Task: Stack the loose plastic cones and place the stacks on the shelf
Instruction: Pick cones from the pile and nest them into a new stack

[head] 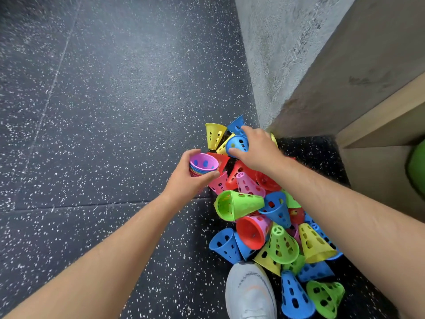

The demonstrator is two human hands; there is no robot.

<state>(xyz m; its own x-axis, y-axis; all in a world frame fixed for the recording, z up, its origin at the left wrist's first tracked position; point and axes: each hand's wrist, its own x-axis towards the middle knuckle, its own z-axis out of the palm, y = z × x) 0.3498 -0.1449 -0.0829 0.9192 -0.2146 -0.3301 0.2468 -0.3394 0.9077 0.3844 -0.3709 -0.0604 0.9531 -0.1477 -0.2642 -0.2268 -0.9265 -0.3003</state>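
Nearest the lens, two bare forearms reach forward over a pale grey shoe (250, 293) planted at the lower edge of a heap of loose cones (271, 226). Perforated plastic cones in blue, green, yellow, red and pink lie tumbled on their sides on the speckled dark floor (103, 111), filling the corner where that floor meets a rough concrete wall (264, 54).

Left hand (190, 178): fingers and thumb wrapped around a nested stack (202, 165), wide ends up, a purple cone uppermost with blue and other colours showing as rims beneath. The stack is held just left of the heap, above the floor.

Right hand (255, 148): fingers curled over a single blue cone (236, 143) at the far end of the heap, thumb under its lower edge. Whether the cone has left the pile cannot be told. A yellow cone (213, 135) lies just beside it.

Step in hand, as judged: gathering, one cone at a time, into the held stack. Most of the heap is unstacked, so the task appears to be at an early stage. The next move would call for turning the blue cone tip-down and seating it in the purple cone's open mouth.

At right, a pale wooden shelf edge (379, 125) runs above the heap, with something green (417, 166) partly visible below it; no stack is seen on it.
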